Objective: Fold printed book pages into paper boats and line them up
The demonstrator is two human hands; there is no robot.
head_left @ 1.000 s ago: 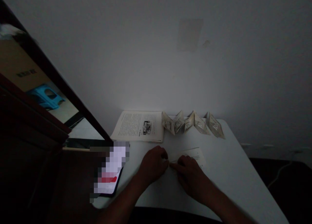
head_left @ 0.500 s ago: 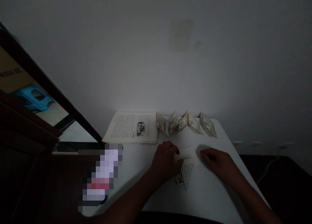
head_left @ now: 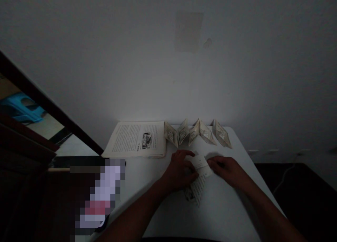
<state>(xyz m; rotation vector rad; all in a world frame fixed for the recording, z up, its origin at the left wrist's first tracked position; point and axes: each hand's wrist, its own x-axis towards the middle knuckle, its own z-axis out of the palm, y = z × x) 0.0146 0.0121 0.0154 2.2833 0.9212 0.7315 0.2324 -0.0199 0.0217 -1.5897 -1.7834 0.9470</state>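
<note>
A partly folded sheet of printed paper [head_left: 200, 164] lies on the white table, with a pointed lower flap towards me. My left hand [head_left: 181, 170] holds its left side, the thumb and curled fingers pressing on it. At the right edge of the sheet, my right hand [head_left: 223, 167] pinches the paper between thumb and fingers. Several folded paper boats [head_left: 207, 132] stand in a row beyond my hands, near the wall. Part of the sheet is hidden under my left hand.
An open-faced printed book [head_left: 129, 138] lies at the table's back left. A blurred-out object [head_left: 106, 189] sits along the left edge. The wall rises behind the white table [head_left: 173, 221]. A mirror with a dark frame [head_left: 76, 129] leans at left, and a pale cable [head_left: 283, 180] hangs at right.
My right hand has come left to the sheet and now pinches its edge. The paper's upper part is lifted or spread more into sight. The view has shifted slightly.
</note>
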